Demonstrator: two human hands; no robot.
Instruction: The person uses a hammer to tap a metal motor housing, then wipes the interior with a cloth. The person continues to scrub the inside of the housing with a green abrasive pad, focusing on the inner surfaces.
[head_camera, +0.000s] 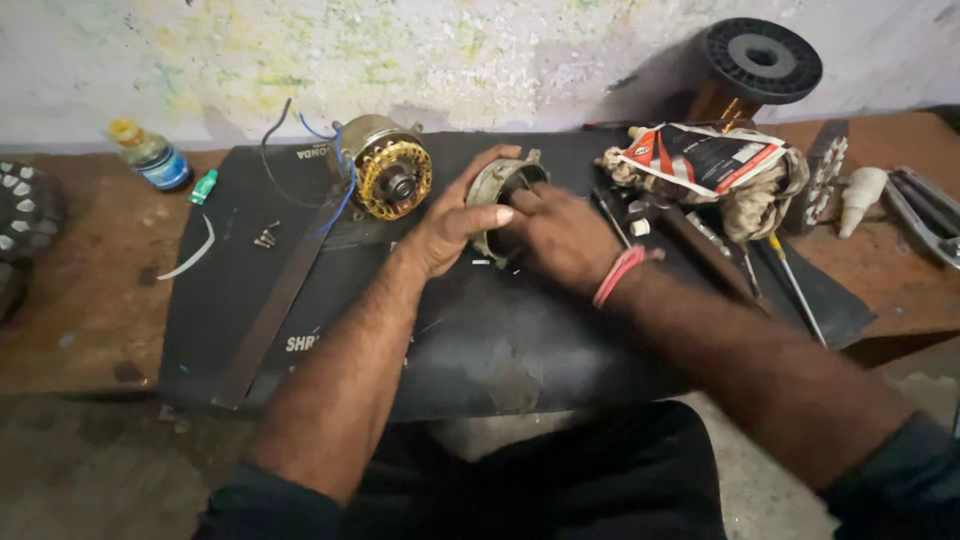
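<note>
**Inspector:** Start at the hands. What does each one hold?

**Assistant:** Left hand (452, 222) is cupped on the near-left rim of a round grey metal motor housing (503, 180), fingers curled over its edge — closed on the part. Right hand (562, 236) lies across the housing's near-right side, fingers spread over it and pressing; its fingertips meet the left hand's at the rim. A pink thread band (620, 275) sits at the right wrist.

**Inspector:** Position and orientation of the housing?

**Assistant:** It rests on the black rubber mat (480, 340), at the mat's far centre. It is tipped up on edge, open mouth facing toward the camera and slightly left; the axis through the ring runs roughly from the wall toward the person. How deep the part is cannot be told, since the hands cover its lower half.

**Inspector:** Surroundings, working outward.

**Assistant:** Just left of the housing, apart from it, stands a wound stator with brass-coloured core and blue leads (392, 177). A flat grey metal strip (270, 315) lies diagonally on the mat's left part, small screws (266, 238) near its upper end. To the right, a crumpled rag with a red-and-white packet (705, 165) on top — beyond it a black spool of copper wire (755, 65). A screwdriver (795, 285) lies at the mat's right edge. Far left on the brown bench, a small plastic bottle (150, 155).
</note>
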